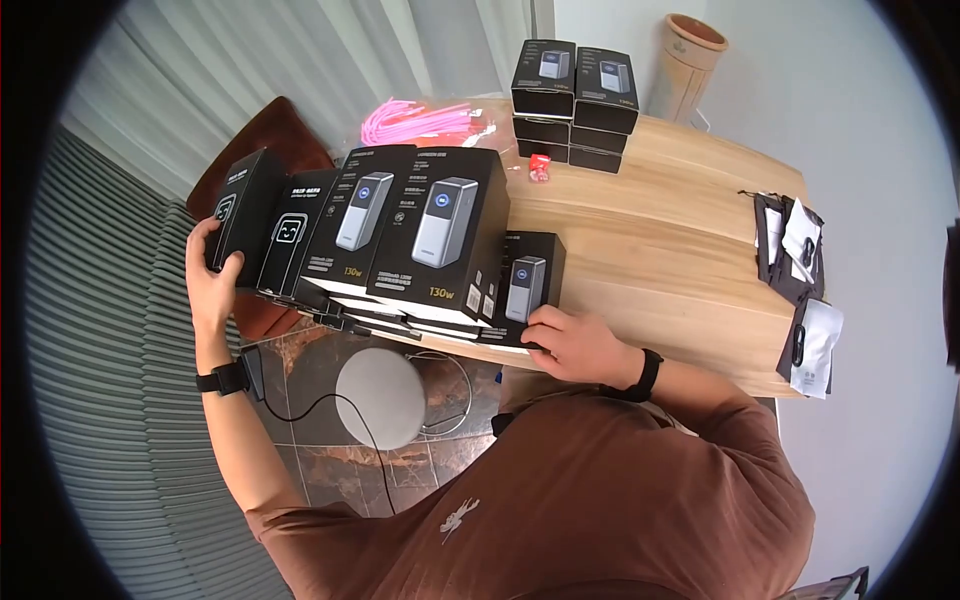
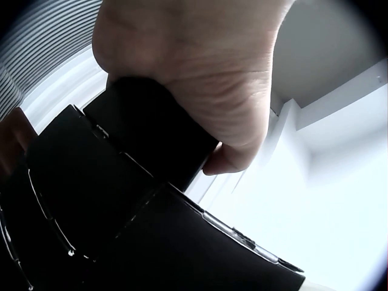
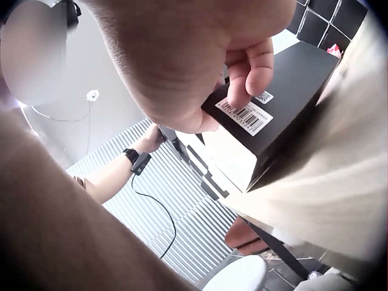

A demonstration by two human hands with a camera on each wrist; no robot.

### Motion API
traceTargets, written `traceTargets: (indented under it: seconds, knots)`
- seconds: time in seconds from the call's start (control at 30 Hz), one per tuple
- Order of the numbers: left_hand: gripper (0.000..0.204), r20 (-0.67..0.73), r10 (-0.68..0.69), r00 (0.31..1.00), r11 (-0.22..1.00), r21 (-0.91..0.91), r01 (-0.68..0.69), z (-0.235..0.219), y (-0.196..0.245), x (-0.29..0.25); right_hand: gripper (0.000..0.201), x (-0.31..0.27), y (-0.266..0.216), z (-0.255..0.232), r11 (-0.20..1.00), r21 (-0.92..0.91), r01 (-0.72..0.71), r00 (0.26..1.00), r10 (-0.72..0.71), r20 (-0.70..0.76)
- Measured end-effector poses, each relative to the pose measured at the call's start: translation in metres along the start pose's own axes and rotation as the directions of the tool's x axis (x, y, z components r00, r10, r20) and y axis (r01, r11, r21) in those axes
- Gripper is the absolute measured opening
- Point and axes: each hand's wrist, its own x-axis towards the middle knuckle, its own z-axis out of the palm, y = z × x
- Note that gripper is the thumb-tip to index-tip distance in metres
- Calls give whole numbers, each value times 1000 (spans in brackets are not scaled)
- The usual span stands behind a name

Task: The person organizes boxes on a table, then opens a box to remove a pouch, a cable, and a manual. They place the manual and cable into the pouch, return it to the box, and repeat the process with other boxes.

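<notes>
At the left end of a row of black boxes, my left hand (image 1: 212,285) grips a black power bank box (image 1: 247,205), thumb on one side and fingers on the other. The left wrist view shows this hand (image 2: 200,66) over the top of the dark box (image 2: 145,130). My right hand (image 1: 585,348) holds the near end of a lower box (image 1: 528,290) at the row's right end. In the right wrist view, the fingertips of the right hand (image 3: 200,60) lie by the barcode label (image 3: 244,116), with the thumb at the box's white edge.
Taller boxes (image 1: 435,220) marked 130w stand between the hands. More boxes (image 1: 575,85) are stacked at the table's back. Pink strips (image 1: 415,122) lie behind the row, and black pouches with white papers (image 1: 790,240) at the right. A round stool (image 1: 380,398) stands below.
</notes>
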Motion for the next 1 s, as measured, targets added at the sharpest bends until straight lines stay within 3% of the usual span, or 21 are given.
traceTargets:
  seconds: [0.2, 0.3, 0.47, 0.77, 0.9, 1.0]
  knots:
    - [60, 72, 48, 996, 998, 40, -51, -7, 4, 4, 26, 1, -6, -13, 988, 132, -81, 997, 81, 9]
    - [62, 73, 77, 994, 994, 75, -82, -9, 2, 7, 29, 0, 6, -14, 882, 396, -256, 963, 270, 22]
    - [62, 49, 19, 999, 989, 145, -26, -17, 11, 4, 23, 19, 18, -20, 910, 357, -210, 968, 245, -56]
    - [60, 41, -21, 999, 994, 104, 17, -19, 0, -1, 22, 29, 30, -18, 924, 313, -221, 968, 246, -41]
    - [59, -6, 101, 995, 965, 245, -97, -20, 9, -5, 15, 31, 34, -28, 919, 327, -221, 966, 252, -55]
    - [43, -227, 224, 948, 944, 292, -153, -13, 50, -14, 28, 30, 52, -40, 945, 293, -143, 967, 197, -163]
